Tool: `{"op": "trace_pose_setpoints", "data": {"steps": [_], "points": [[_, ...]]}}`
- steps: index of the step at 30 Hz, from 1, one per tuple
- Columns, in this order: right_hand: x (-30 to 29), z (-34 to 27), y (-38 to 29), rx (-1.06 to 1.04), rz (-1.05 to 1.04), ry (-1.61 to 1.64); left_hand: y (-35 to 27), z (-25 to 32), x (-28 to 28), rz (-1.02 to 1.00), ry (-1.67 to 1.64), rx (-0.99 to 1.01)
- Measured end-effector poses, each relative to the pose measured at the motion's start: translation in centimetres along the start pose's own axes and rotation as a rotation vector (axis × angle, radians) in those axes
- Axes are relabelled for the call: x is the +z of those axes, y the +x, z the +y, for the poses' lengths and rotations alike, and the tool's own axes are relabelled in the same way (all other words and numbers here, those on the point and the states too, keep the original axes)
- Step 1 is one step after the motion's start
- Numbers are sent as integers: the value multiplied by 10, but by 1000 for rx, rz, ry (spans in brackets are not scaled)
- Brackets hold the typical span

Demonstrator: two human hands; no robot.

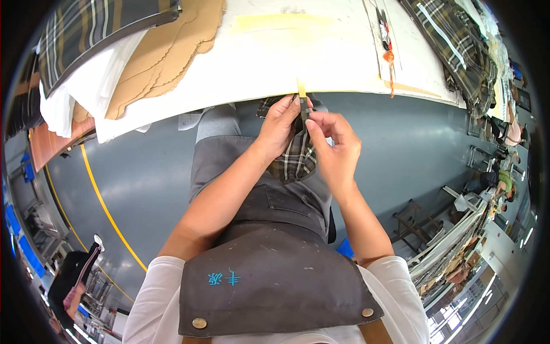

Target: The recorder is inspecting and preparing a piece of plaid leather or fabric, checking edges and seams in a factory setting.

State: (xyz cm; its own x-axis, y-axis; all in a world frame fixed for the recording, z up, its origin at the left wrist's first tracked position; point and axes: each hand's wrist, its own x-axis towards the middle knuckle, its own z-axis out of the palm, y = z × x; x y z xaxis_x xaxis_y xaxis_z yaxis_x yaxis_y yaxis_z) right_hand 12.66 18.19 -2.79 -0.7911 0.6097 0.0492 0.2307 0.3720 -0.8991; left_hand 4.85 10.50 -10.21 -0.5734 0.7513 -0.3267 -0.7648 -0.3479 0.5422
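Observation:
A dark plaid fabric piece (pixel 296 161) hangs over my lap, just off the table's front edge. My left hand (pixel 279 124) grips its upper part between thumb and fingers. With thumb and fingertips, my right hand (pixel 337 139) pinches the narrow dark edge (pixel 304 112) of the same piece. A short yellow strip (pixel 301 87) stands up from that edge, over the rim of the white table (pixel 266 64); whether it is fixed to the fabric I cannot tell. My fingers hide part of the fabric.
Brown paper patterns (pixel 172 56) and plaid fabric with a zipper (pixel 107 26) lie at the left. Small snips (pixel 383 30) with an orange cord (pixel 390 60) rest right of centre. More plaid fabric (pixel 459 51) is piled at the right. A person (pixel 73 279) is at lower left.

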Motion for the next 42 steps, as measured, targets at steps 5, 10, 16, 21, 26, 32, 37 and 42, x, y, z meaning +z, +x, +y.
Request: {"op": "trace_pose_setpoints", "data": {"steps": [5, 10, 16, 21, 26, 32, 37, 42], "points": [[2, -9, 10, -282, 57, -267, 0, 1, 2, -27, -25, 16], [0, -17, 20, -302, -36, -478, 1, 3, -1, -48, -30, 25], [-3, -35, 29, -357, -209, -818, 2, 2, 8, 1, -15, 58], [3, -39, 27, -417, -300, -783, 4, -3, 1, -11, -33, 30], [-5, -17, 23, 280, -20, 45, 6, -8, 1, -27, 0, 72], [6, -2, 15, -24, 32, 16, 7, -11, -2, -50, 60, 78], [10, -8, 17, -19, 9, -70, 6, -9, 0, -36, 70, 117], [9, -15, 7, -181, -61, -482, 4, -6, 1, -3, -20, 35]]}}
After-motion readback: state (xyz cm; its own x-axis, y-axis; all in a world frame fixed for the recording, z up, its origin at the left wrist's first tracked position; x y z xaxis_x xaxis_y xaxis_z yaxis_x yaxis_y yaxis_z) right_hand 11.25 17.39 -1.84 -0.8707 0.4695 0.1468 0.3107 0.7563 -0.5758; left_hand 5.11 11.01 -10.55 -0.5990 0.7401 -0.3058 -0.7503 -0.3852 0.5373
